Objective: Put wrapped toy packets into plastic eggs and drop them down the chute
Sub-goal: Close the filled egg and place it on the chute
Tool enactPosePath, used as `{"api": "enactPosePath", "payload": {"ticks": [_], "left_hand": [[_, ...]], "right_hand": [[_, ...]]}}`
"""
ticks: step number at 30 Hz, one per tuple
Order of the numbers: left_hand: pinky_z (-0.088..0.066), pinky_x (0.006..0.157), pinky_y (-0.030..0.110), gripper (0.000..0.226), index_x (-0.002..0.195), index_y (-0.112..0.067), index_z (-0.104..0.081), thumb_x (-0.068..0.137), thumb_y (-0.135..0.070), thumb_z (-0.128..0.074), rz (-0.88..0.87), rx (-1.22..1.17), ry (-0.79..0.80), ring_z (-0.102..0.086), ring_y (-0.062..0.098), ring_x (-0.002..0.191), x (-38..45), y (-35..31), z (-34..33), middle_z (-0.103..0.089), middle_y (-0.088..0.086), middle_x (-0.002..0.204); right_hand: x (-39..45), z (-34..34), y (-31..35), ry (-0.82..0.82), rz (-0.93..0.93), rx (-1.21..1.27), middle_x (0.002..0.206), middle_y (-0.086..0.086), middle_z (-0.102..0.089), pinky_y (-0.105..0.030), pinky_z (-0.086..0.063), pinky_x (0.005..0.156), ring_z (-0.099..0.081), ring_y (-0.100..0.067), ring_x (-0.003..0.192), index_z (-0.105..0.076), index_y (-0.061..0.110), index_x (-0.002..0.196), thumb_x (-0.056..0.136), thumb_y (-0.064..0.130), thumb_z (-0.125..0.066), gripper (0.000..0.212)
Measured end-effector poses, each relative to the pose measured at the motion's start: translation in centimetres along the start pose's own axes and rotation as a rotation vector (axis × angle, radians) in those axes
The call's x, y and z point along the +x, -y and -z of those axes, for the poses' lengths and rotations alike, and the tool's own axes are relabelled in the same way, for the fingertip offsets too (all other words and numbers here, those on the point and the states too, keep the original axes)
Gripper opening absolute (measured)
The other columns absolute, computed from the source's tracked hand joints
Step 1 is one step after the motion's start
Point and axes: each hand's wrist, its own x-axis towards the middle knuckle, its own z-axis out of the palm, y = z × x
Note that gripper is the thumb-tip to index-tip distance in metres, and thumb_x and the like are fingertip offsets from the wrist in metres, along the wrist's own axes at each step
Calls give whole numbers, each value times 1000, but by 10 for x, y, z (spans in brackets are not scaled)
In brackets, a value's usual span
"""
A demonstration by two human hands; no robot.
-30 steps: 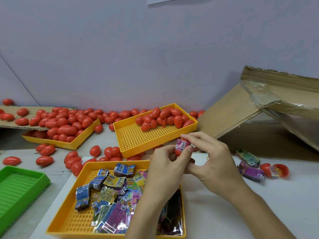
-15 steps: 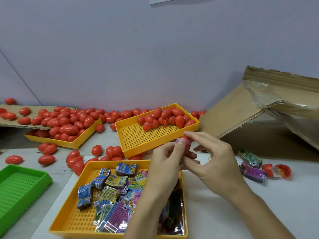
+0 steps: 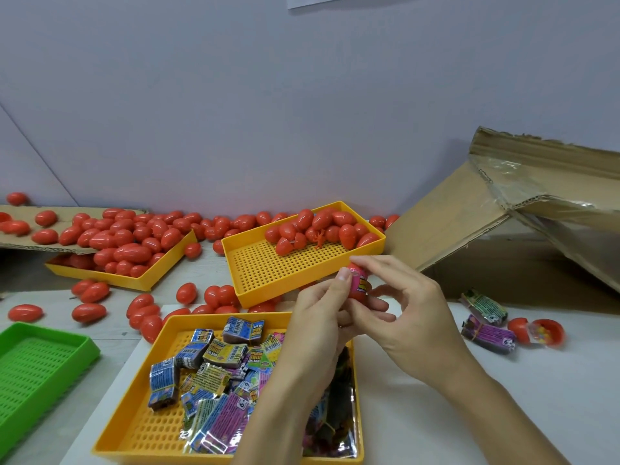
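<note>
Centre-right of frame: both hands meet just above the near edge of the middle yellow tray (image 3: 268, 273). Left hand (image 3: 318, 317) grips a red egg half (image 3: 359, 297) from below w/ curled fingers, thumb up along a pink packet (image 3: 357, 281) that sits in the egg half and sticks out the top. Right hand (image 3: 412, 317) pinches the packet's top w/ index fingertip and thumb; other fingers spread loose, holding nothing.

Around them:
- Near yellow tray (image 3: 134, 434), bottom centre: heap of wrapped packets (image 3: 214, 367), blue, yellow, pink, green. Left forearm crosses its right part and hides some of them.
- Middle yellow tray: red eggs (image 3: 318, 228) piled at its far end, rest of the perforated floor bare. It rests tilted on loose eggs under its near edge.
- Left yellow tray (image 3: 144, 280), upper left: full of red eggs, partly under a flat cardboard sheet (image 3: 20, 243) w/ more eggs on it.
- Loose eggs (image 3: 90, 310) scattered on the table btw the trays and along the wall.
- Green tray (image 3: 40, 364), lower left, cut by the frame edge.
- Cardboard chute (image 3: 469, 209), right: open box lying on its side, flaps torn, tape hanging.
- Right of the hands, near the chute mouth: two packets (image 3: 486, 332), then an opened egg (image 3: 536, 332), a clear bag of small coloured bits in one half.
</note>
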Motion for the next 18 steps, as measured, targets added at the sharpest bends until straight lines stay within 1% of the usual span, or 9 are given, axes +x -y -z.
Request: {"api": "enactPosePath", "payload": {"ticks": [1,3,5,7,9,11,12,15,18], "left_hand": [[-59,65,29,42,93,0,-74,96,-34,-51,12,-34,2,-73,28,73,-1,0,0,-72,22,81],[-61,67,32,41,83,-5,-78,90,-37,-53,42,-103,12,-73,29,72,-2,-2,-1,-72,24,81],[-62,70,36,40,87,-6,-78,86,-39,-56,57,-131,-3,-74,32,75,-3,-4,-4,-73,26,87],[-62,73,38,41,98,-3,-74,88,-39,-57,33,-99,-59,-74,34,81,-2,-3,-5,-74,24,94],[-61,68,35,38,105,-2,-71,96,-35,-54,2,-41,-92,-73,31,80,-1,-1,-6,-74,20,91],[-58,62,29,35,103,1,-69,101,-27,-49,4,-43,-107,-72,30,75,-2,-1,-6,-72,20,83],[-58,60,28,34,103,3,-68,102,-24,-48,12,-58,-112,-72,30,72,-2,-2,-6,-71,21,80],[-58,59,29,34,106,6,-65,103,-22,-46,38,-107,-108,-71,30,68,-4,-4,-7,-70,22,76],[-59,61,30,35,107,7,-64,102,-23,-47,46,-121,-112,-71,31,69,-4,-5,-7,-70,22,77]], "right_hand": [[0,-1,1,3,-8,36,118,16,-64,-12,-52,81,-62,-9,112,-63,29,125,83,15,-77,47],[-1,-2,3,-4,-11,60,116,17,-66,-19,-54,86,-64,-10,112,-63,30,124,79,23,-77,47],[0,-2,5,-25,-15,60,113,18,-66,-22,-56,83,-65,-10,107,-64,33,121,78,31,-77,44],[0,-3,7,-51,1,-7,109,22,-64,-15,-55,77,-63,-4,104,-62,38,118,80,39,-75,40],[0,-3,6,-72,27,-124,109,26,-61,-9,-51,77,-60,2,104,-62,33,119,81,35,-74,40],[0,-4,3,-83,55,-186,111,26,-57,-5,-47,78,-56,7,107,-66,22,121,81,30,-76,42],[-1,-4,3,-84,64,-195,111,25,-57,-4,-46,79,-55,8,108,-66,18,122,81,30,-75,44],[0,-5,2,-86,72,-187,112,24,-56,-4,-46,78,-55,9,108,-66,15,123,81,34,-74,47],[-1,-5,2,-84,67,-173,111,21,-57,-4,-47,76,-56,7,106,-66,15,121,81,31,-74,44]]}}
